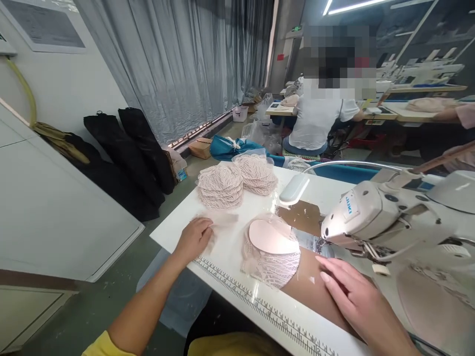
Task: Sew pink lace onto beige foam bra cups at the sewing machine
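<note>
- Left hand (193, 239) half-curled at sheer fabric (225, 221); cannot tell whether gripping.
- Right hand (351, 291), fingers loosely extended, holds nothing.
- Lace piece (272, 269) between both.

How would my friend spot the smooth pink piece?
Find the white sewing machine on the table. Left of it lies a lace piece, away from the lace stacks. The pink piece rests on that, plain where the lace is patterned.
</note>
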A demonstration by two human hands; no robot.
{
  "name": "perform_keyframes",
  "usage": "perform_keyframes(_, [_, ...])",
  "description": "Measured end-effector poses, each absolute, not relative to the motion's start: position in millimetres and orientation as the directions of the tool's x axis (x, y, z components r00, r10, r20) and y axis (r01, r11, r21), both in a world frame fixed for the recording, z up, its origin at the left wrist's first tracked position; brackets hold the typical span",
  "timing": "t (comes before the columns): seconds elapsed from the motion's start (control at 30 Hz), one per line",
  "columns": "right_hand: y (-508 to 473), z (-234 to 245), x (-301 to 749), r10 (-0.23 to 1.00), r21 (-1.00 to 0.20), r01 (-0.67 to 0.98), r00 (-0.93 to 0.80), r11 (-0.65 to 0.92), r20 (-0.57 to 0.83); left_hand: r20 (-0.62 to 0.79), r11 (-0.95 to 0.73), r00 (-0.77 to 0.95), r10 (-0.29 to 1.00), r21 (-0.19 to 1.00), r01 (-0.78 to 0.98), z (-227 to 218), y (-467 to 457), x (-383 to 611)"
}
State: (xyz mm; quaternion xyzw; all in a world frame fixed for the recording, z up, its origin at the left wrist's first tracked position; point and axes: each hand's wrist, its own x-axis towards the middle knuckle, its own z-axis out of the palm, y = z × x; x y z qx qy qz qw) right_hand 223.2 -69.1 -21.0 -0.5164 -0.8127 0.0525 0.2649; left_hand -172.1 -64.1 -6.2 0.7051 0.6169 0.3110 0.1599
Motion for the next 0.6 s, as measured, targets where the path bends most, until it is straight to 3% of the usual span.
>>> perform_keyframes(0.1, [-83,-5,219,0.915,-0.599,0.692,-0.329,0.402,0.234,0.025,-0.028,0.012,1.0,0.925,0.379,6,-87,-179])
perform_keyframes(0.17, [-95,5,206,0.929,-0.774,0.552,-0.35,0.311,0.124,-0.082,0.068,0.096,0.992,0.988,0.14,16,-101,-168])
perform_keyframes(0.23, [-108,13,183,0.921,-0.905,0.372,-0.385,0.205,0.051,-0.129,0.13,0.228,0.965,0.991,0.011,23,-111,-147])
perform_keyframes(0.33, [-121,19,144,0.926,-0.994,0.089,-0.377,0.057,0.019,-0.108,0.146,0.419,0.902,0.988,-0.059,28,-114,-109])
perform_keyframes(0.5, [-125,11,128,0.994,-0.994,-0.05,-0.049,-0.097,-0.095,0.097,-0.115,0.53,0.843,0.993,0.0,29,-109,-59])
perform_keyframes(0.6, [-131,2,144,0.993,-0.992,-0.106,0.088,-0.066,-0.075,0.07,-0.082,0.544,0.836,0.997,-0.003,25,-108,-35])
